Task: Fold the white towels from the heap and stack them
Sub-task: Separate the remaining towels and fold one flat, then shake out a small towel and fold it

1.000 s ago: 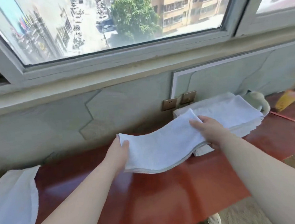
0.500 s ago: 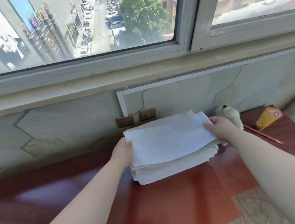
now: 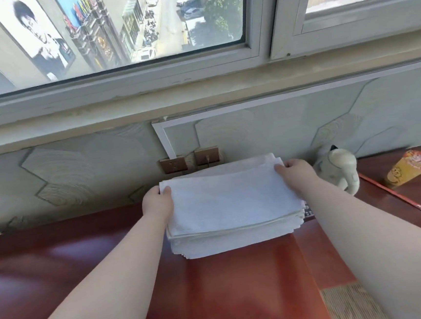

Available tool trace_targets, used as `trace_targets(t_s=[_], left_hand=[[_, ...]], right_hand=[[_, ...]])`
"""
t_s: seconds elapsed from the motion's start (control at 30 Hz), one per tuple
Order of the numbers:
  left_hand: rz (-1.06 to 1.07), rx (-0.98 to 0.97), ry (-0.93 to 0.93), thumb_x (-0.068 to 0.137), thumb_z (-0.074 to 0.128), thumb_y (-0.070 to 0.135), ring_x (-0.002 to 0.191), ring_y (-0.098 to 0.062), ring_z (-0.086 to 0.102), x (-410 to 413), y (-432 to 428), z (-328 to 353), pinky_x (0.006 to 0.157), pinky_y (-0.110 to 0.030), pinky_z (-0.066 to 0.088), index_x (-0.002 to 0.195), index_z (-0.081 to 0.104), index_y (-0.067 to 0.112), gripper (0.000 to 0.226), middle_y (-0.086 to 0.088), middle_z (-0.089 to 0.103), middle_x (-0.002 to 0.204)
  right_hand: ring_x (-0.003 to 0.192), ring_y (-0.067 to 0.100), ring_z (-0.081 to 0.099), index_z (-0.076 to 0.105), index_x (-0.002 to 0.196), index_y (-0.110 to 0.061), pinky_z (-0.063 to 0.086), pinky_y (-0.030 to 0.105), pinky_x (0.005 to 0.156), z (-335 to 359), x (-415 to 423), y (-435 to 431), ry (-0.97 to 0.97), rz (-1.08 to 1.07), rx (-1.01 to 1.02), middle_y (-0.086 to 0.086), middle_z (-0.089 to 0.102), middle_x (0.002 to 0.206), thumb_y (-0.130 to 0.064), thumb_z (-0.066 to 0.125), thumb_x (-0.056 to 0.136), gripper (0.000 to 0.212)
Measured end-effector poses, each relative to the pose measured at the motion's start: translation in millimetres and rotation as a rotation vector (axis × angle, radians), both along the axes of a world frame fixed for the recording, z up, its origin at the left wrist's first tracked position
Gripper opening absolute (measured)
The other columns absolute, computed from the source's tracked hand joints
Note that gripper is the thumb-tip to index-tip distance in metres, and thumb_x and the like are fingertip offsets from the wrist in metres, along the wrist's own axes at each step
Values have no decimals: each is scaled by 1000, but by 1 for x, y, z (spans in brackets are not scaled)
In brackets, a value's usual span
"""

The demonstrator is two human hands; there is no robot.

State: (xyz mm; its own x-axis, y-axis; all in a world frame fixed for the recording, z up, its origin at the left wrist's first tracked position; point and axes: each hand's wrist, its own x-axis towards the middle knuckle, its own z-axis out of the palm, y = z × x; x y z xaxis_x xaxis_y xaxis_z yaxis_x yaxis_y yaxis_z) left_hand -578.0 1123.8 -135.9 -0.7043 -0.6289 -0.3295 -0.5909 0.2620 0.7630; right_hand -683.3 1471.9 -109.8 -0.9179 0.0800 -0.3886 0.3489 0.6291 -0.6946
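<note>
The top towel [image 3: 233, 200] is folded and lies flat on the pile of towels [image 3: 237, 241], right between our two hands. Our left hand [image 3: 157, 202] pinches its far left corner, with the thumb on top and the fingers tucked under the edge. Our right hand [image 3: 294, 175] holds the far right corner, with its fingers curled over the cloth. We hold both ends so the towel does not flop open, and so we can line up its edges with the ones below. It sits a little crooked, and the lower towels poke out at the front. We think it needs a small nudge before we let go.

The pile sits on the red-brown table [image 3: 87, 272], pushed close to the wall. That likely leaves room to fold nearer to us. Just past our hands, two gold wall plugs [image 3: 174, 165] sit on the wall behind the pile. A white elephant toy [image 3: 340, 171] stands just beside our right hand, close enough to bump. Further right lie a red stick [image 3: 396, 196] and a yellow packet [image 3: 408, 167]. We cannot see the heap from here.
</note>
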Motion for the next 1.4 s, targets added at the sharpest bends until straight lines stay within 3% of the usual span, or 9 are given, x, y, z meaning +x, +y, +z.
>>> trace_targets(t_s=[0.13, 0.23, 0.37, 0.47, 0.53, 0.67, 0.9, 1.2, 1.4], left_hand=[[-43, -140, -34, 107, 50, 23, 106, -35, 62, 5, 1, -7, 83, -35, 42, 117, 63, 5, 25, -12, 67, 111], [-34, -185, -83, 104, 54, 29, 119, -37, 59, 8, 6, -8, 93, -40, 46, 142, 49, 11, 42, -16, 63, 133], [-319, -720, -65, 100, 51, 54, 154, -33, 22, 12, 37, -4, 122, -49, 22, 161, 24, 25, 73, -12, 21, 168], [-814, -817, -121, 102, 28, 62, 159, -20, -17, 12, 56, -18, 129, -44, -7, 166, 1, 31, 76, 1, -14, 174], [-908, -751, -205, 101, 23, 67, 158, -18, -21, 14, 55, -30, 129, -42, -10, 166, -5, 31, 80, 4, -20, 173], [-895, -736, -271, 97, 20, 75, 157, -18, -25, 11, 39, -37, 129, -42, -9, 165, -12, 27, 90, 4, -25, 171], [-772, -738, -372, 94, 18, 80, 158, -19, -22, 36, -11, -30, 129, -43, -10, 164, -16, 17, 100, 1, -23, 171], [-553, -774, -475, 94, 21, 80, 160, -25, -12, 147, -137, -11, 130, -45, -2, 166, -8, 15, 101, -3, -13, 174], [-405, -689, -511, 97, 30, 74, 161, -24, -10, 214, -222, -4, 130, -43, 1, 167, -2, 17, 95, -4, -9, 175]], right_hand=[[67, 25, 51, 54, 77, -12, 33, 33, 54, -14, 0, 7, -1, 113, 128, 3, 53, 69, -29, 59, 99, 28], [95, 35, 63, 64, 105, -9, 38, 34, 67, -19, -1, 10, 85, 83, 181, 5, 62, 88, -34, 59, 100, 26], [120, 41, 56, 56, 137, -8, 48, 49, 96, -19, 14, -8, 550, 226, 445, 17, 61, 128, -52, 42, 100, 59], [153, 34, 24, 32, 159, -21, 19, 49, 126, -29, 32, -32, 522, 707, 594, 11, 30, 165, -66, 28, 98, 76], [159, 25, -8, 5, 165, -32, -4, 47, 128, -44, 38, -27, 342, 832, 681, 2, -3, 173, -75, 17, 96, 82], [155, 18, -27, -13, 163, -35, -11, 48, 127, -57, 26, 3, 207, 812, 743, -4, -24, 170, -83, 4, 90, 89], [156, 26, -22, -4, 165, -25, -11, 49, 127, -35, 41, -33, 324, 750, 781, 4, -14, 172, -78, -2, 89, 93], [155, 23, -26, -9, 164, -27, -12, 44, 127, -33, 99, -163, 380, 1064, 611, 1, -23, 170, -79, -7, 90, 90], [157, 24, -19, -4, 166, -21, -8, 44, 128, -27, 141, -289, 332, 1206, 593, 3, -17, 172, -81, -14, 72, 111]])
